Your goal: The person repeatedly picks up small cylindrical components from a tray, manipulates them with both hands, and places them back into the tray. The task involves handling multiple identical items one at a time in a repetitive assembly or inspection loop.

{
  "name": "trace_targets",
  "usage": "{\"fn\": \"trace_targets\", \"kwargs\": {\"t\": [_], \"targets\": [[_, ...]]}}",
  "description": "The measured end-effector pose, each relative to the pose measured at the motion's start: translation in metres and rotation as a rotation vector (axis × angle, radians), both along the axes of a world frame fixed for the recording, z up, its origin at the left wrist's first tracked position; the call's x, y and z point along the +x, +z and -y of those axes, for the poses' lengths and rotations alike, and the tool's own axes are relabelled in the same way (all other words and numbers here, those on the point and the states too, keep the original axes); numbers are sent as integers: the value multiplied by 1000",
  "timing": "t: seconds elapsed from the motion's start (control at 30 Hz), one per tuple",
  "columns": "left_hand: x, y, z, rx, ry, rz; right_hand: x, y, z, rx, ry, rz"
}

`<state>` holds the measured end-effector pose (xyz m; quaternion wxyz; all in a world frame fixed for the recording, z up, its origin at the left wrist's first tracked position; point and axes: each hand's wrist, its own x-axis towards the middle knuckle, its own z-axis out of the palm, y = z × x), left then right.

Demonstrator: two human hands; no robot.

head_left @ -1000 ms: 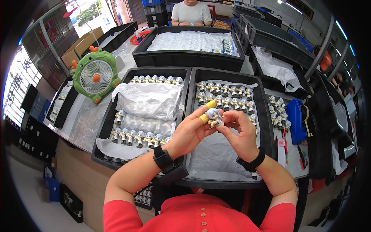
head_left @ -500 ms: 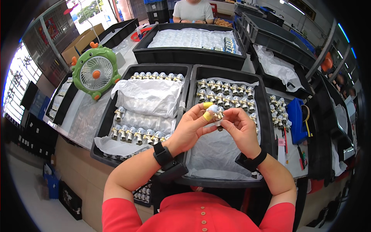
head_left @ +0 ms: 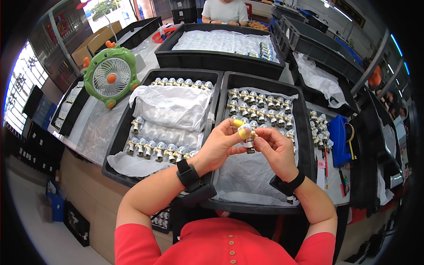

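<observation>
Both hands meet over the right black tray [head_left: 304, 132]. My left hand [head_left: 221, 143], with yellow caps on two fingertips, pinches a small astronaut-like figurine [head_left: 248, 138] with a clear domed head. My right hand [head_left: 276, 148] grips the same figurine from the right side. Rows of matching figurines [head_left: 260, 106] stand at the far end of this tray on white plastic sheet. The left black tray [head_left: 115, 145] holds more figurines [head_left: 159, 150] along its near row and far edge. Both wrists wear black bands.
A green toy-shaped desk fan [head_left: 110, 75] stands left of the trays. A third black tray [head_left: 176, 55] with wrapped parts lies beyond, and a person in a grey shirt [head_left: 225, 11] sits behind it. A blue box [head_left: 338, 132] and pens lie to the right.
The two hands have shifted slightly while turning the figurine between the fingers; the view has tilted a little. Nothing was picked up or set down.
</observation>
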<state>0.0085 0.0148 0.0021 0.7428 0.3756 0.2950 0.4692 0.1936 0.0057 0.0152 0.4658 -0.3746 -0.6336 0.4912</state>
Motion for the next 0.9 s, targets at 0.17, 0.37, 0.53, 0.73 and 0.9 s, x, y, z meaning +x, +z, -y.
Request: {"fn": "trace_targets", "kwargs": {"t": [0.17,0.37,0.53,0.73,0.9], "targets": [[1,0,0,3,-7,1,0,0,0,45,-19,23],[0,0,0,-2,-26,7,1,0,0,82,-28,63],[2,-2,-1,24,-14,29,0,2,1,75,-34,58],[0,-1,0,46,-38,39,0,-1,0,111,-50,71],[1,-1,0,51,-34,36,0,-1,2,94,-83,72]]}}
